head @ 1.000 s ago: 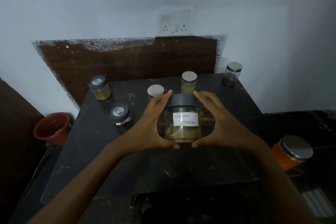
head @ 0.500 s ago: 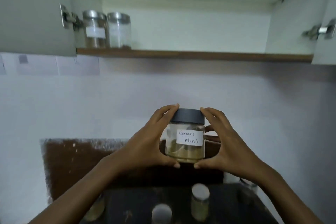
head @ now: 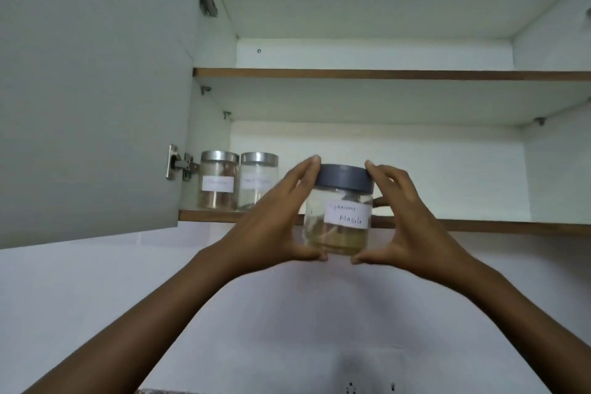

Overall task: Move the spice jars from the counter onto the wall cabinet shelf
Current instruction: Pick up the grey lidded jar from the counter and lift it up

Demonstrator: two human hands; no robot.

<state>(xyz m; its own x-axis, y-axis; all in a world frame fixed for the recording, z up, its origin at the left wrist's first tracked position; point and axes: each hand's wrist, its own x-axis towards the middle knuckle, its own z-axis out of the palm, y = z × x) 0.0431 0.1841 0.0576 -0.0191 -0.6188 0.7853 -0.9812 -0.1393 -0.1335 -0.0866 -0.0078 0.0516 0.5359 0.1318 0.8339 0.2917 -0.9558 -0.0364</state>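
Item: glass jar, grey lid, paper label reading "Masala". Held upright in mid-air between left hand and right hand; each hand curled partway, fingertips at the lid rim, thumbs under the base.

Beyond the hands: lower cabinet shelf, its front edge level with the jar's middle. Past the left hand: two steel-lidded jars already on that shelf, beside the open cabinet door.

Risk: base likely strikes the shelf edge unless raised further; a jolt could slip the smooth glass.
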